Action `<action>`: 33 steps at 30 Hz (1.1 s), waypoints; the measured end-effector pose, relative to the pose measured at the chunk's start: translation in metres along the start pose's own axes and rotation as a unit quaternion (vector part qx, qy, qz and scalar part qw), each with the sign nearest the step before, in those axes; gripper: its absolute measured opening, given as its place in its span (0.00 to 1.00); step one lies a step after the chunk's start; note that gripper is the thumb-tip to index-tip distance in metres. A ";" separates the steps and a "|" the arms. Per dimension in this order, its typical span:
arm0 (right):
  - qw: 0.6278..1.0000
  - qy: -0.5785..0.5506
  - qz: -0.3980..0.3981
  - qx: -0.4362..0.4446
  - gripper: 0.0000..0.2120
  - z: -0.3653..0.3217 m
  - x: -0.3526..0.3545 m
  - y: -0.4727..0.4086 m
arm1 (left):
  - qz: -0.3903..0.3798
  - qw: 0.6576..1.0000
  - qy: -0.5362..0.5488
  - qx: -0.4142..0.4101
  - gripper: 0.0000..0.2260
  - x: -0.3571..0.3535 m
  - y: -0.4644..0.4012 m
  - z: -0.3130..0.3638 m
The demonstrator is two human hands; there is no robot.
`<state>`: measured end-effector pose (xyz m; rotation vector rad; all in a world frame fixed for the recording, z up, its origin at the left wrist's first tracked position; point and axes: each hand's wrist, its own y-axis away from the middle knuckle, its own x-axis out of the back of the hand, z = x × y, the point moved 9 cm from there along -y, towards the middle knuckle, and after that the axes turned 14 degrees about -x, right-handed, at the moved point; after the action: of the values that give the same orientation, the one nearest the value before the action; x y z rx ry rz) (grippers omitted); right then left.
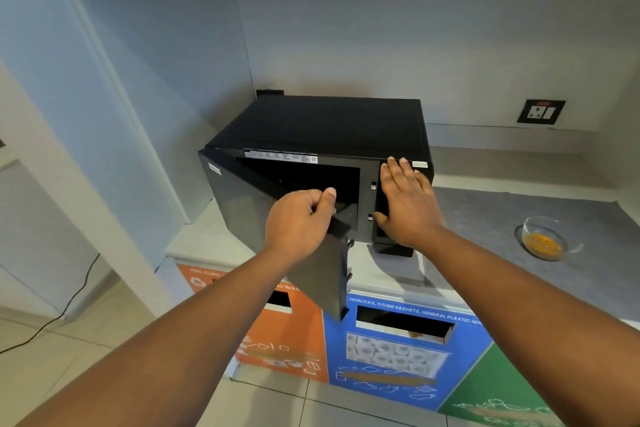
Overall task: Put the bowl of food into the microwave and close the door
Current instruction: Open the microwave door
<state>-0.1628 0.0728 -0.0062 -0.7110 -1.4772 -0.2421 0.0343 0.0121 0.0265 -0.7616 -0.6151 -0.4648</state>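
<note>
Gripping open door (322,267) (left hand (299,222)), bowl (545,242) on counter (502,274)

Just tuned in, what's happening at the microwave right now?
The person's left hand grips the top edge of the black microwave's partly open door, while the right hand lies flat on its control panel. The clear glass bowl of yellow food sits on the grey counter to the right, not yet inside.

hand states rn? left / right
Left hand: closed on the top edge of the open microwave door.
Right hand: open, palm flat against the microwave's control panel, holding nothing.
</note>
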 end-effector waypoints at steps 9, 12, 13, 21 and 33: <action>0.998 0.049 -0.014 0.040 0.44 -0.027 0.005 -0.013 | -0.233 0.949 -0.193 0.091 0.17 0.018 0.009 -0.035; 0.997 0.049 -0.022 0.047 0.44 -0.037 0.008 -0.021 | -0.252 0.932 -0.210 0.153 0.26 0.034 0.011 -0.054; 0.997 0.047 -0.026 0.048 0.44 -0.040 0.009 -0.024 | -0.256 0.926 -0.221 0.168 0.29 0.039 0.011 -0.062; 0.998 0.057 -0.032 0.026 0.46 -0.050 0.005 -0.033 | -0.222 0.900 -0.302 0.221 0.42 0.072 0.015 -0.111; 0.996 0.077 -0.034 -0.003 0.51 -0.058 -0.005 -0.034 | -0.191 0.885 -0.400 0.144 0.44 0.107 0.001 -0.151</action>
<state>-0.1353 0.0124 0.0022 -0.6324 -1.3555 -0.3457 0.1646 -0.1188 0.0116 -0.5226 -1.5959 -0.3910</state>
